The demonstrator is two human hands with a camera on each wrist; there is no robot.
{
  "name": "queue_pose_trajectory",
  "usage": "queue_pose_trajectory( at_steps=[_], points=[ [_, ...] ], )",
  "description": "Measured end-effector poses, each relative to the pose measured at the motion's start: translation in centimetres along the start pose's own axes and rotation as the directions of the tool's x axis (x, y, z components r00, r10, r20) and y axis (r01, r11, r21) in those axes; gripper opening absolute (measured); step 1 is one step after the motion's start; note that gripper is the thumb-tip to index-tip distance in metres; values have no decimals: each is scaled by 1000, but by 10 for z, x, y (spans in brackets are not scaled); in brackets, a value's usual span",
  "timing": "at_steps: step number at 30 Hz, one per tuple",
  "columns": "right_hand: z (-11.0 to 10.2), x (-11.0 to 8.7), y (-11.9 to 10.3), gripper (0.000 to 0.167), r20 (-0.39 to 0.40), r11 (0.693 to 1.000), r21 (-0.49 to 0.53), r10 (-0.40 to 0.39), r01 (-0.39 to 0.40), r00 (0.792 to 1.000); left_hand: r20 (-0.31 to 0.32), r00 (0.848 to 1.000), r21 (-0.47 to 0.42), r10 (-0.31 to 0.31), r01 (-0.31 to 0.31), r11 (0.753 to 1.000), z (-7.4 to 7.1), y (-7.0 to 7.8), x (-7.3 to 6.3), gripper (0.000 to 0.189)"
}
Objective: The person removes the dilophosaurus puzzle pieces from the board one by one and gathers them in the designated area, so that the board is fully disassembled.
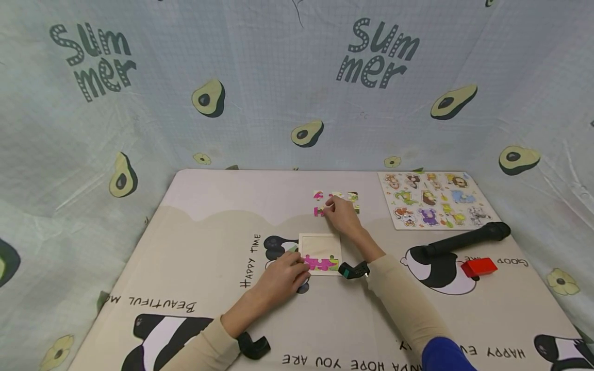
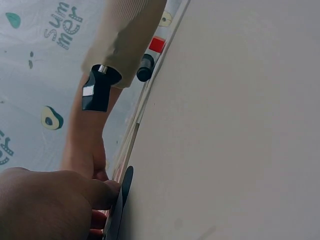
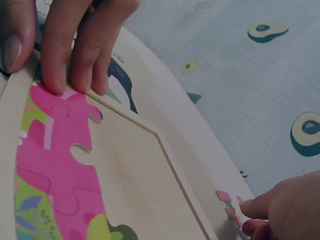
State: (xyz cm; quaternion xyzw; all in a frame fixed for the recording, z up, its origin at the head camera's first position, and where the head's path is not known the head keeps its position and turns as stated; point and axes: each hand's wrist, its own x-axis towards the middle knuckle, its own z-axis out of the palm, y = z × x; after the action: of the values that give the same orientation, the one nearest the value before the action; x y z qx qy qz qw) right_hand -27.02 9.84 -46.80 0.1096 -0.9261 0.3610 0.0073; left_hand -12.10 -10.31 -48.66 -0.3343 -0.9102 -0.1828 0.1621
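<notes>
A square wooden puzzle tray (image 1: 320, 241) lies on the table, its near strip filled with joined pink and green pieces (image 3: 65, 155). My left hand (image 1: 280, 278) holds the tray at its near left corner; in the right wrist view the left fingers (image 3: 57, 65) press at the rim and the end of the pink pieces. Beyond the tray, my right hand (image 1: 345, 219) is among loose puzzle pieces (image 1: 318, 196), thumb and finger pinching at one. That piece is mostly covered by the fingertips. In the left wrist view, my left hand (image 2: 55, 205) shows from behind at the tray's edge.
An animal picture board (image 1: 433, 201) lies at the back right of the table (image 1: 209, 247). In front of it are a black microphone (image 1: 468, 239) and a red block (image 1: 479, 267). Printed pandas and lettering cover the tabletop; a patterned curtain (image 1: 260, 77) stands behind.
</notes>
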Motion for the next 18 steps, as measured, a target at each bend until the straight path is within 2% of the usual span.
queue_pose_trajectory(
  at_steps=[7, 18],
  points=[
    [3, -3, 0, 30, 13, 999, -31, 20, -20, 1000, -8, 1000, 10, 4, -4, 1000, 0, -1, 0, 10],
    [7, 1, 0, 27, 5, 997, -82, 13, -12, 1000, -8, 1000, -1, 8, -8, 1000, 0, -1, 0, 10]
  ],
)
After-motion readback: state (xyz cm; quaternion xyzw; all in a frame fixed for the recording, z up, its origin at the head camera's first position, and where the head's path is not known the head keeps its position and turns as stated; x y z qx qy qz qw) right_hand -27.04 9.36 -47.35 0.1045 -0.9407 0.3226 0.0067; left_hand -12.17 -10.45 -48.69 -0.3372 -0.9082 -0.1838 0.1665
